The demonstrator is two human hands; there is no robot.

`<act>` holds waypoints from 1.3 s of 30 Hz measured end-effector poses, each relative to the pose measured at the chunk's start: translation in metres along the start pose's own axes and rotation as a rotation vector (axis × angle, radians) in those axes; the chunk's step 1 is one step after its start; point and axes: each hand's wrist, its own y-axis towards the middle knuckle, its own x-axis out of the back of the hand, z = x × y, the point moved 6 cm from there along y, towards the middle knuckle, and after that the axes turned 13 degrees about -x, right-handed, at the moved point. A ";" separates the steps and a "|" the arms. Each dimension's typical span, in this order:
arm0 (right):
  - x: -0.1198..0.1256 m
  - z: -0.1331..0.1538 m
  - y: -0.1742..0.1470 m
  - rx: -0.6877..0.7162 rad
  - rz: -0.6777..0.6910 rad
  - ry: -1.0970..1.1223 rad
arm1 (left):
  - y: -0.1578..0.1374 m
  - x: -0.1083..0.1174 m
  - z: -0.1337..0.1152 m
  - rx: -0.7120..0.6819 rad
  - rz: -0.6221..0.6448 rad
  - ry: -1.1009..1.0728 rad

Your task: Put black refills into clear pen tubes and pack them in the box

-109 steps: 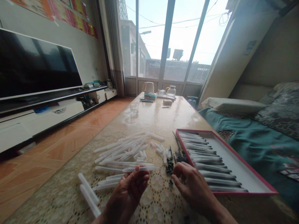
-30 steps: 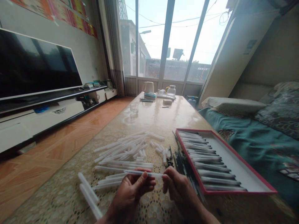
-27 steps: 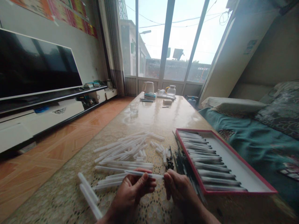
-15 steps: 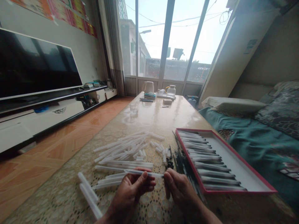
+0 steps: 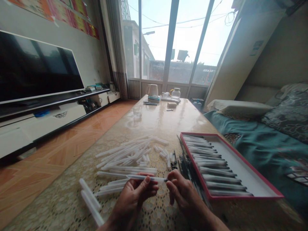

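Note:
My left hand (image 5: 138, 192) is closed around a white pen barrel (image 5: 157, 179), thumb on top, holding it level above the table. A small dark piece sits at the barrel's right end. Close by that end is my right hand (image 5: 181, 189), its thumb and forefinger parted; whether a fingertip touches the dark piece I cannot tell. Behind and left of my hands lie many loose white tubes (image 5: 127, 154). Short clear caps (image 5: 162, 152) and small black pieces (image 5: 173, 164) lie beyond my right hand. Thin black rods (image 5: 189, 168) are bunched beside the box.
A red-rimmed box (image 5: 250, 163) at the right holds a row of pens with dark ends. Two thicker white tubes (image 5: 90, 199) lie at the front left. Farther back stand a drinking glass (image 5: 137, 112), a kettle (image 5: 152, 89) and a glass jug (image 5: 175, 93).
My right thumb and forefinger have parted at the barrel's end, showing the dark piece there. My left hand keeps its hold with little movement.

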 end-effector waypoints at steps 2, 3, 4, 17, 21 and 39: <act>-0.001 0.000 0.000 0.005 0.007 0.006 | 0.001 0.000 0.001 0.002 0.012 0.010; -0.001 -0.001 0.001 0.010 0.014 0.010 | 0.001 0.000 0.001 0.002 0.020 0.016; -0.002 -0.001 0.001 0.014 0.019 0.014 | 0.001 0.000 0.002 0.002 0.028 0.019; -0.004 -0.004 0.001 -0.013 0.036 0.036 | 0.000 -0.002 0.001 -0.004 0.010 0.030; -0.002 -0.005 0.002 -0.013 0.021 0.044 | 0.001 -0.001 0.000 -0.013 0.010 0.019; 0.008 -0.001 0.000 -0.077 0.030 0.184 | 0.000 0.000 -0.002 -0.014 0.026 0.020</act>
